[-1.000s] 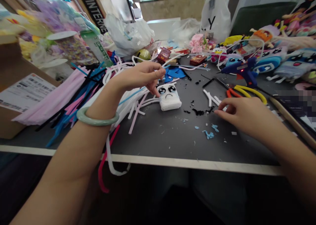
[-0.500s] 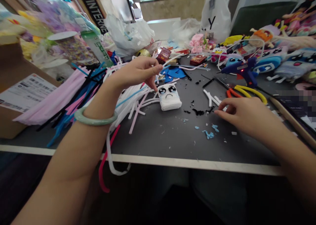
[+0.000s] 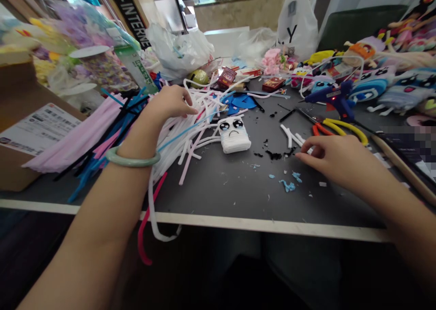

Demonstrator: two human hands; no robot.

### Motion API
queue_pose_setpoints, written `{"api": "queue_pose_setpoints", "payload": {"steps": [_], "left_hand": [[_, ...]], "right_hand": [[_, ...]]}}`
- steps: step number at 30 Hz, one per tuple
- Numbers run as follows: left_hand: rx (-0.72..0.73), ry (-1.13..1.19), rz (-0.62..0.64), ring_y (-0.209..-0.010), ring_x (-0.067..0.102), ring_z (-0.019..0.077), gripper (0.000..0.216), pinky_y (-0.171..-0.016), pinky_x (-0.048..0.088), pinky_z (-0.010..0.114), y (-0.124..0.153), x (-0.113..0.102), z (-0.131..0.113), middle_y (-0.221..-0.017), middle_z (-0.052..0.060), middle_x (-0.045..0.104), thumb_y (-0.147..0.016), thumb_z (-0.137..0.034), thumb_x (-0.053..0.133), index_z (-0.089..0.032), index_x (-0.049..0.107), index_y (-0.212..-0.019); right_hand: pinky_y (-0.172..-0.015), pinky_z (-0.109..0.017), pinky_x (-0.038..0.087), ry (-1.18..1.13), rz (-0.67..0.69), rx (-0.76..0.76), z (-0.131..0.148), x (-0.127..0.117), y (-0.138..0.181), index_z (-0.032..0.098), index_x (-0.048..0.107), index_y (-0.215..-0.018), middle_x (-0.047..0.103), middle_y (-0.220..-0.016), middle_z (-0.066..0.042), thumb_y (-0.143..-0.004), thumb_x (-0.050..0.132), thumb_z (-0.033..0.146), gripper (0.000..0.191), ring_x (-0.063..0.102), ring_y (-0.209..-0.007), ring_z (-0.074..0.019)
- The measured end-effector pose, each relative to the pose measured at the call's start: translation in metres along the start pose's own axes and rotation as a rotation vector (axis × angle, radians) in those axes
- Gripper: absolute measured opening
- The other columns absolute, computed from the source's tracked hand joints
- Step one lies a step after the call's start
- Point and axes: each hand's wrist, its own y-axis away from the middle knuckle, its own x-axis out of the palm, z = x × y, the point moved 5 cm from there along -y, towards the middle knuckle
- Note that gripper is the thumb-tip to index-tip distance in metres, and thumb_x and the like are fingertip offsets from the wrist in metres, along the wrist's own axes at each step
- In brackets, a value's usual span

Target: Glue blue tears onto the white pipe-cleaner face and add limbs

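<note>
My left hand (image 3: 175, 102) hovers over a heap of white pipe cleaners (image 3: 173, 137), its thumb and fingers apart with nothing visible between them. A pale green bangle circles that wrist. Right of the heap stands a small white block-shaped figure (image 3: 235, 140) with large black eyes and a downturned mouth. My right hand (image 3: 332, 153) rests on the dark table (image 3: 235, 192), loosely curved, a gap showing between thumb and forefinger. Short white pipe cleaner pieces (image 3: 289, 135) lie beside its fingertips, and pliers with red and yellow handles (image 3: 344, 126) lie just beyond it.
A blue glue gun (image 3: 335, 96) with a red light stands at the right, before several plush-like dolls (image 3: 408, 87). Black and light blue scraps (image 3: 288, 185) litter the middle. A cardboard box (image 3: 20, 164) and pink, black and blue pipe cleaners (image 3: 81, 140) occupy the left.
My left hand has moved left, away from the white figure and back over the white pipe cleaners. The figure and my right hand have stayed in place.
</note>
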Motion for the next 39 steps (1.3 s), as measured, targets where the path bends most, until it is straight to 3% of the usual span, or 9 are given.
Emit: {"api": "queue_pose_setpoints", "payload": {"steps": [5,11,30,36,39], "left_hand": [[0.085,-0.081,0.053,-0.078,0.068,0.024,0.012,-0.074,0.046,0.03,-0.003,0.01,-0.005,-0.069,0.002,0.071,-0.066,-0.028,0.075,-0.024,0.071,-0.076],[0.152,-0.111,0.109,-0.077,0.067,0.0225,0.014,-0.072,0.046,0.028,-0.003,0.021,-0.009,-0.076,0.001,0.075,-0.063,-0.023,0.072,-0.024,0.076,-0.076],[0.055,-0.222,0.003,-0.091,0.065,0.0301,0.006,-0.08,0.047,0.036,-0.008,0.031,0.002,-0.074,0.007,0.069,-0.065,-0.024,0.072,-0.021,0.068,-0.068],[0.082,-0.219,0.044,-0.095,0.066,0.0289,0.014,-0.088,0.051,0.038,-0.001,0.018,0.0,-0.086,0.009,0.071,-0.079,-0.028,0.072,-0.015,0.072,-0.08],[0.091,-0.22,0.036,-0.107,0.065,0.0273,0.03,-0.095,0.055,0.043,0.005,0.012,0.001,-0.112,0.01,0.069,-0.093,-0.038,0.067,-0.012,0.069,-0.108]], "right_hand": [[-0.063,-0.038,0.041,-0.018,-0.002,-0.009,0.002,-0.001,0.001,0.025,0.071,-0.084,0.071,-0.076,-0.006,-0.087,0.055,0.048,0.028,0.061,-0.07,-0.0234],[-0.063,-0.037,0.04,-0.014,0.005,0.001,0.0,0.0,0.0,0.025,0.071,-0.085,0.07,-0.076,-0.006,-0.086,0.055,0.049,0.029,0.061,-0.071,-0.0235],[-0.065,-0.037,0.041,0.003,0.019,0.008,0.001,0.0,0.0,0.025,0.071,-0.086,0.071,-0.078,-0.005,-0.087,0.056,0.047,0.027,0.06,-0.072,-0.0232],[-0.064,-0.037,0.04,0.007,0.022,0.013,0.001,0.0,0.0,0.026,0.071,-0.086,0.072,-0.078,-0.005,-0.087,0.056,0.048,0.027,0.06,-0.071,-0.0232],[-0.064,-0.038,0.04,0.006,0.039,0.017,0.001,0.0,0.0,0.026,0.07,-0.086,0.072,-0.078,-0.005,-0.087,0.055,0.048,0.027,0.061,-0.072,-0.0239]]}}
